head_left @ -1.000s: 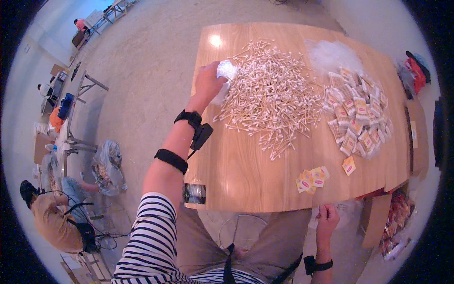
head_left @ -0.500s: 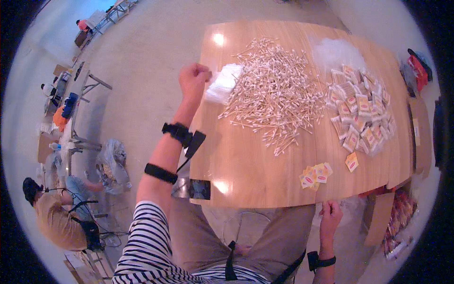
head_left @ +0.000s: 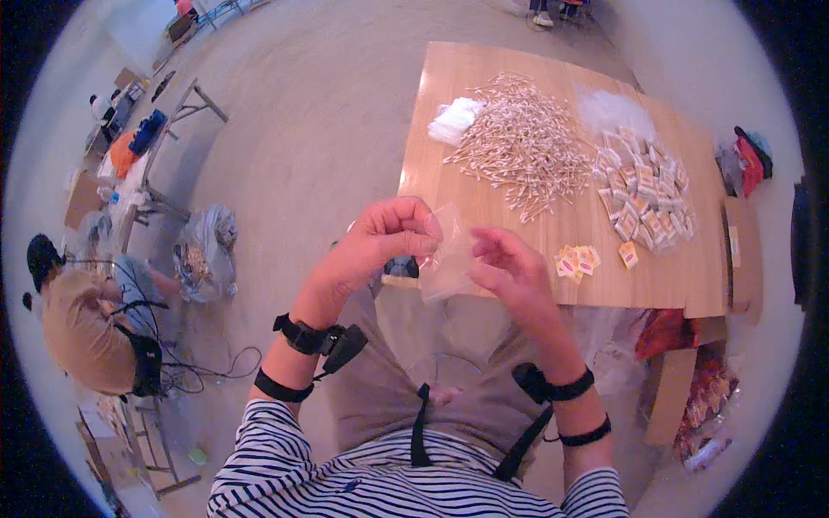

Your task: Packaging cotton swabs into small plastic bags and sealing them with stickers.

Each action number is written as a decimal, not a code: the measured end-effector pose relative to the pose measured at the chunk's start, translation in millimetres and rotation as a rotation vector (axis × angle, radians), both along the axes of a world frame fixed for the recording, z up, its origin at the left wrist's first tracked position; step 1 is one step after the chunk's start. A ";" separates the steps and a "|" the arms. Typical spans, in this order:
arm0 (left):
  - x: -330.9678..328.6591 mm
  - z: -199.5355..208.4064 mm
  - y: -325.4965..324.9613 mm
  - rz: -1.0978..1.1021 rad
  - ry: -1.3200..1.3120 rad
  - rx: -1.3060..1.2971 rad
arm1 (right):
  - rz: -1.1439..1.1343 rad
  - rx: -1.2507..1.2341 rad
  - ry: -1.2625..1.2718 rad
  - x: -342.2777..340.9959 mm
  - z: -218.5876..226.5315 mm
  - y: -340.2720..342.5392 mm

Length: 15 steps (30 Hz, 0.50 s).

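Observation:
Over the table's near edge, my left hand (head_left: 389, 235) pinches a small clear plastic bag (head_left: 447, 263) by its upper part. Close to the bag's right side is my right hand (head_left: 513, 263), thumb and fingers apart; whether it touches the bag I cannot tell. Beyond my hands a large heap of cotton swabs (head_left: 527, 142) covers the middle of the wooden table (head_left: 432, 181). Left of the heap lies a stack of clear bags (head_left: 454, 121). Small printed cards (head_left: 577, 262) are fanned out near the front edge, with a single card (head_left: 628, 255) to their right.
Filled swab packets (head_left: 643, 186) are piled on the table's right, with clear plastic (head_left: 615, 114) behind them. Cardboard boxes (head_left: 672, 397) stand on the floor at right. At left, a person (head_left: 99, 332) sits beside a bench and a plastic sack (head_left: 205, 255).
My left hand has come back from the bag stack to the near edge with a clear bag. My right hand has risen from below the table edge to meet it.

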State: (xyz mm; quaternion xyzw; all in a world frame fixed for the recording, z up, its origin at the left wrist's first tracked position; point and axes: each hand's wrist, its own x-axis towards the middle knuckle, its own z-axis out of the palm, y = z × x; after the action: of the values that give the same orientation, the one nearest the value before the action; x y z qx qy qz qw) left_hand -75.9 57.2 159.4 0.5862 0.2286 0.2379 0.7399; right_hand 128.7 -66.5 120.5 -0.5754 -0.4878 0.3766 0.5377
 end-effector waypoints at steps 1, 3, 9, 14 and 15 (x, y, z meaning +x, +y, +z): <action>-10.6 -3.0 -8.5 0.044 0.006 0.007 | 0.089 -0.017 0.010 -11.6 1.5 3.2; -31.0 -11.3 -27.5 0.190 -0.025 -0.041 | 0.166 -0.097 0.007 -30.8 9.1 4.5; -70.7 -74.9 -89.0 0.390 -0.167 -0.336 | 0.343 -0.030 -0.244 -75.6 -1.2 17.8; -80.3 -102.9 -98.5 0.475 -0.148 -0.332 | 0.475 -0.042 -0.344 -101.5 -15.3 24.8; -83.5 -103.1 -98.1 0.485 -0.114 -0.299 | 0.470 -0.021 -0.379 -104.4 -17.2 26.1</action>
State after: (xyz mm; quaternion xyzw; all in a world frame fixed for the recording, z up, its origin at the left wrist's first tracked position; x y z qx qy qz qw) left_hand -159.5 -40.9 56.3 0.3847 0.3528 0.4038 0.7513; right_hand 24.3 -40.3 103.3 -0.5123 -0.6954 0.3816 0.3292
